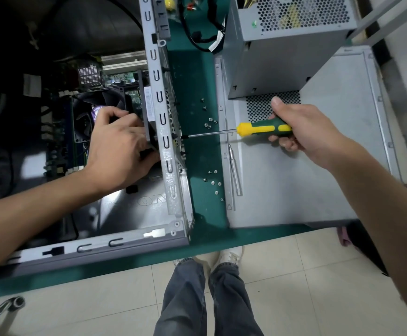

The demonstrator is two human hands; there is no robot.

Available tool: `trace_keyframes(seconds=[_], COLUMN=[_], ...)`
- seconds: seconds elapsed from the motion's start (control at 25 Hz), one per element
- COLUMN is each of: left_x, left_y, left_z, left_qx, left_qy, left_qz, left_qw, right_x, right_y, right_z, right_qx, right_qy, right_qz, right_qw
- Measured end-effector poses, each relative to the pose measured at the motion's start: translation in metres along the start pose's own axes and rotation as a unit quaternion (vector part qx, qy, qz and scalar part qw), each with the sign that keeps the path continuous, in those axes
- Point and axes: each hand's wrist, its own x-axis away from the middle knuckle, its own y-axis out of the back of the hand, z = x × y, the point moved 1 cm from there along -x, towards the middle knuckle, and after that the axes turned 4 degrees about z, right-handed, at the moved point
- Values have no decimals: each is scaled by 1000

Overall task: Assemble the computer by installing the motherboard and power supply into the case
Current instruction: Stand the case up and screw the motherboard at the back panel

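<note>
The open grey computer case (163, 112) lies on the green bench, with the motherboard (59, 151) and a black fan inside it. My left hand (117, 151) reaches into the case and grips a black part against the inside of the rear wall. My right hand (301, 129) holds a green and yellow screwdriver (260, 129). Its shaft runs level to the left and its tip meets a dark screw on the outside of that wall. The grey power supply (282, 44) stands outside the case, at the back right.
The case's grey side panel (306, 178) lies flat at the right, under the power supply. Several loose screws (212, 183) are scattered on the green bench (197, 93) between case and panel. A second thin tool (235, 170) lies on the panel's left edge. Cables trail at the back.
</note>
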Motion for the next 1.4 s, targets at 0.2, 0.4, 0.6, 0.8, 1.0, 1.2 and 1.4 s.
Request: trace_keyframes(seconds=[0.2,0.4,0.6,0.8,1.0,1.2,1.4], left_x=[0,1,2,2,3,0,3], left_y=[1,1,2,2,4,3,3], left_z=[-1,0,1,1,-1,-1,1], left_qx=[-6,-15,-20,-24,-43,-49,-58], left_qy=[-1,7,-2,2,7,5,10], left_qz=[2,20,29,43,45,47,54], left_qw=[1000,1000,999,999,998,998,997], right_x=[3,-1,-1,0,3,6,4], right_y=[6,4,2,5,-2,3,4], right_z=[0,-1,-4,-4,-5,-10,-8], right_qx=[-84,-38,-27,-121,-13,-131,-62], right_qy=[32,12,25,15,15,-8,42], right_qz=[22,22,6,55,-31,44,-7], right_qw=[996,999,999,991,999,990,997])
